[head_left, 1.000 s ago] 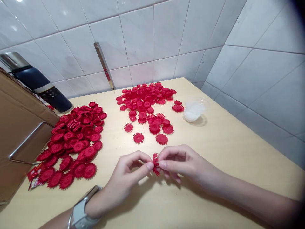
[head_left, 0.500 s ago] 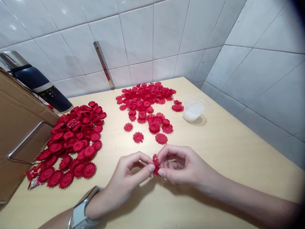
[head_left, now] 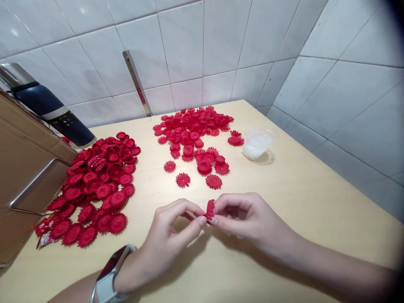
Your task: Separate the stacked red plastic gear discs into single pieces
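Between my two hands, just above the table, is a small red flower-shaped piece [head_left: 210, 208] with a toothed edge, seen nearly edge-on. My left hand [head_left: 176, 227] pinches it from the left with thumb and forefinger. From the right, my right hand [head_left: 243, 216] grips it the same way, partly covering it. Beyond the hands lie single red flower pieces [head_left: 213, 182], flat on the table. A big pile of red flower pieces [head_left: 189, 126] sits behind them, and a second pile [head_left: 104, 189] spreads at the left.
A clear plastic cup [head_left: 257, 145] with white stuff in it lies at the right of the table [head_left: 284, 198]. On the left stand a cardboard box [head_left: 28, 176] and a dark blue flask [head_left: 50, 109]. Tiled walls [head_left: 179, 46] border the table.
The red flower piece has turned between my fingers, so its toothed side now points upward. Both hands stay in nearly the same place; my left wrist has rolled slightly.
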### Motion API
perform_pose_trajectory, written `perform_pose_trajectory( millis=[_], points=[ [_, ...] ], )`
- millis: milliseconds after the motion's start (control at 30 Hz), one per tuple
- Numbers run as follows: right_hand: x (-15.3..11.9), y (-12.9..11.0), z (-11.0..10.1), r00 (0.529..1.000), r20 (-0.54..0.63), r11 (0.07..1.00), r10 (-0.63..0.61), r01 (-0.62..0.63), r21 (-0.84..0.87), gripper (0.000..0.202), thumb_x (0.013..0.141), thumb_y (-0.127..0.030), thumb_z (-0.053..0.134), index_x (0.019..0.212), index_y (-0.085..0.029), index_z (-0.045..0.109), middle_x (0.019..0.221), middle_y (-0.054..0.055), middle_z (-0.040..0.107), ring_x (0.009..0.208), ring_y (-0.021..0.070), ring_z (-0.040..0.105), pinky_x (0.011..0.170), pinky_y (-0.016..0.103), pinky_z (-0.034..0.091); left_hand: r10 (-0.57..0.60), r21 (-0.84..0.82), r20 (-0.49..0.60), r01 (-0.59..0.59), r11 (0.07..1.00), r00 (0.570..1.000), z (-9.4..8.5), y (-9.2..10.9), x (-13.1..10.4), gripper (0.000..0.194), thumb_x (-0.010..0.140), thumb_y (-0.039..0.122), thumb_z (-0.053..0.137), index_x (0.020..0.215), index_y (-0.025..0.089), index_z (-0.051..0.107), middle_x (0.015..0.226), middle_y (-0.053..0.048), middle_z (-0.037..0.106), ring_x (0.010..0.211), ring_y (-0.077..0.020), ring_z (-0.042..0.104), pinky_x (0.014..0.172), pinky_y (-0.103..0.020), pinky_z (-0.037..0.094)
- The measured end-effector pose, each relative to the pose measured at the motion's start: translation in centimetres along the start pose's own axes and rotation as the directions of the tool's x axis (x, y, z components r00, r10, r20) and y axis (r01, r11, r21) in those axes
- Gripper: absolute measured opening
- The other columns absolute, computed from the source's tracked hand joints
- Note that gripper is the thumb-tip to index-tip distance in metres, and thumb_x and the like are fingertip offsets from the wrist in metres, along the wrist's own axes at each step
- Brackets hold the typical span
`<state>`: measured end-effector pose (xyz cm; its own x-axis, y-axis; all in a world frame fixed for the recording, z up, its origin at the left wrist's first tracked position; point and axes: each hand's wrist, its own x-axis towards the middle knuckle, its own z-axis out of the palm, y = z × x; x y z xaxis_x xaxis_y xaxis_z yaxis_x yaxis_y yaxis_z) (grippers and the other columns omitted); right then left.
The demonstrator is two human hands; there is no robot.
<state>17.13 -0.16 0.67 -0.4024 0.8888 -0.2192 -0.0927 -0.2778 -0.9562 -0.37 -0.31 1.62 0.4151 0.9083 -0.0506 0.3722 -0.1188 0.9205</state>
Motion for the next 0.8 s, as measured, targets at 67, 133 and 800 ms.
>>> perform_pose_trajectory(
  millis=[67, 133, 800],
  points=[
    [0.01, 0.02, -0.01, 1.000, 0.008, 0.998, 0.026, -0.026, 0.049, 0.011, 0.066, -0.020, 0.070, 0.063, -0.014, 0.061, 0.053, -0.005, 0.050, 0.047, 0.0055, 0.039, 0.042, 0.018, 0.029, -0.005, -0.014, 0.010, 0.005, 1.000, 1.000, -0.04, 0.06, -0.05, 0.010, 0.082, 0.024, 0.054, 0.079, 0.017, 0.061, 0.079, 0.000, 0.064, 0.075, -0.0116, 0.057, 0.070, -0.021, 0.043],
    [0.02, -0.08, 0.01, 0.999, 0.008, 0.995, 0.045, -0.045, 0.084, 0.012, 0.065, -0.021, 0.072, 0.063, -0.014, 0.062, 0.053, -0.005, 0.050, 0.048, 0.0060, 0.040, 0.043, 0.018, 0.030, -0.017, -0.052, 0.017, 0.018, 0.999, 1.000, -0.07, 0.10, -0.02, 0.011, 0.081, 0.024, 0.055, 0.078, 0.017, 0.061, 0.078, 0.000, 0.063, 0.074, -0.0116, 0.057, 0.069, -0.021, 0.043],
    [-0.19, -0.28, 0.29, 0.990, 0.132, 0.967, -0.040, 0.071, -0.243, 0.024, 0.090, -0.028, 0.040, 0.068, -0.018, 0.041, 0.061, -0.004, 0.039, 0.056, 0.0093, 0.034, 0.052, 0.022, 0.029, -0.089, -0.230, 0.051, 0.099, 0.968, 0.995, -0.05, 0.02, 0.24, 0.014, 0.081, 0.025, 0.056, 0.074, 0.015, 0.062, 0.075, -0.002, 0.063, 0.073, -0.0136, 0.056, 0.068, -0.025, 0.042]
  ],
)
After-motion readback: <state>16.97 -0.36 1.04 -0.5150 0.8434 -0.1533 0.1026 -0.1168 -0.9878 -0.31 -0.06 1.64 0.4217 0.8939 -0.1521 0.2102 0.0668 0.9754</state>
